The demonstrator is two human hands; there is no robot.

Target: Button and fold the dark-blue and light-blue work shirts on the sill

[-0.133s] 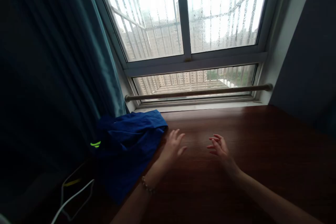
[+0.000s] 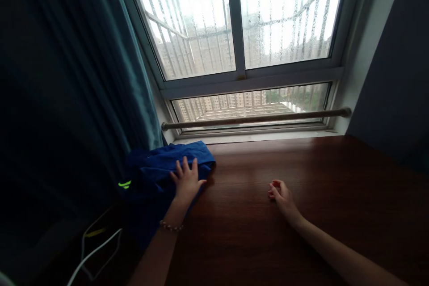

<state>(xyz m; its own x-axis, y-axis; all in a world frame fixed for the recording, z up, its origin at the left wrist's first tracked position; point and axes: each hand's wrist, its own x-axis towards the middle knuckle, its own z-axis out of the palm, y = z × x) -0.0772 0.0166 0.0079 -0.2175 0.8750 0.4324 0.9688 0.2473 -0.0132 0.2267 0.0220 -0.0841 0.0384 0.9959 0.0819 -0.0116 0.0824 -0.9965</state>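
Observation:
A crumpled dark blue cloth garment (image 2: 161,165) lies over the left edge of a reddish-brown wooden tabletop (image 2: 254,232). Over its right part is my left hand (image 2: 187,185), fingers spread and holding nothing; whether it touches the fabric I cannot tell. A beaded bracelet (image 2: 170,226) circles that wrist. My right hand (image 2: 281,195) is over the middle of the wood, fingers loosely curled with a gap between thumb and fingertips, and nothing shows in it.
Beyond the tabletop is a barred window (image 2: 284,22) with a rail (image 2: 254,119) across its lower part. A blue curtain (image 2: 134,76) hangs at left. White cable (image 2: 95,250) loops at the lower left, near a small bright green strip (image 2: 124,184).
My left hand has moved left from the bare wood to over the blue garment, its fingers spreading. The fingers of my right hand have curled in a little.

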